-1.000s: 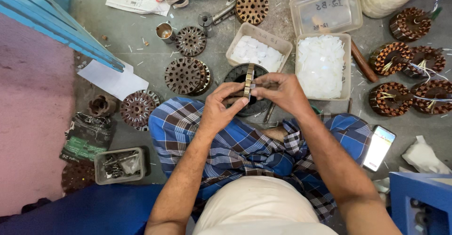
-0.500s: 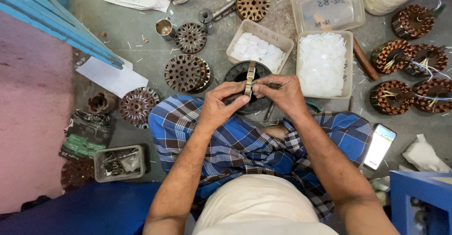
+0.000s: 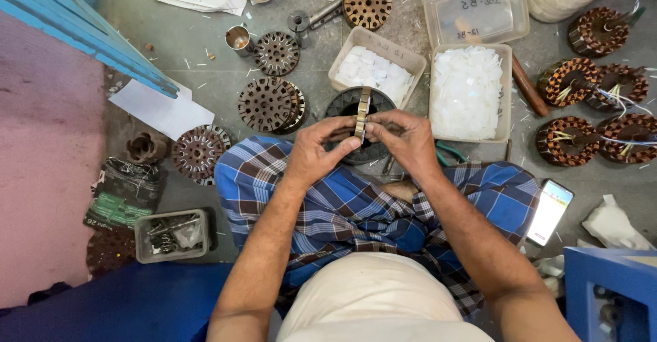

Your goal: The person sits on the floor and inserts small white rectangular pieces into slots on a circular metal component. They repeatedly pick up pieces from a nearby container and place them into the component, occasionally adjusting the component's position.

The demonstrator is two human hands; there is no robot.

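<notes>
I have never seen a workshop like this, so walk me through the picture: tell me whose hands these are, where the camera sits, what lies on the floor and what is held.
The camera sits on the person's head and looks straight down, so the arms come in from the bottom edge. The person sits on a grey floor in a blue checked cloth. The left hand and right hand meet in the middle and pinch a narrow slotted metal strip upright between them, just above a dark round slotted core. Around them lie more bare slotted metal discs, copper-wound coils on the right, two trays of small white pieces, a phone with a lit screen, and a small tray of metal parts.
</notes>
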